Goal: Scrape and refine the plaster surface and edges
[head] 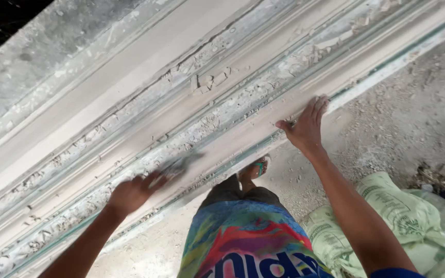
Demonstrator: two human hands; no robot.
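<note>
A long moulded plaster cornice (191, 98) is seen from above, laid out on a work surface and running diagonally from the lower left of the view to the upper right. Its ridges and grooves follow that same long axis, and broken plaster crumbs (209, 82) are scattered along the channels.

The left hand (130, 193) is closed around a small flat tool (176, 166), blurred by motion, so its exact kind cannot be told; it appears to be a scraper or a sanding pad. The tool is pressed against the near edge of the cornice, pointing up and to the right along the moulding's length. The left hand is thus the one on the working spot, with the unworked run of the profile lying ahead of it toward the upper right.

The right hand (306, 126) is spread open and holds nothing; its palm and fingers are laid flat on the same near ridge, further along to the right, well apart from the tool.

Below the edge, a sandalled foot (255, 169) is planted on a dusty concrete floor (413, 108). Pale green woven sacks (387, 216) are heaped at the lower right.
</note>
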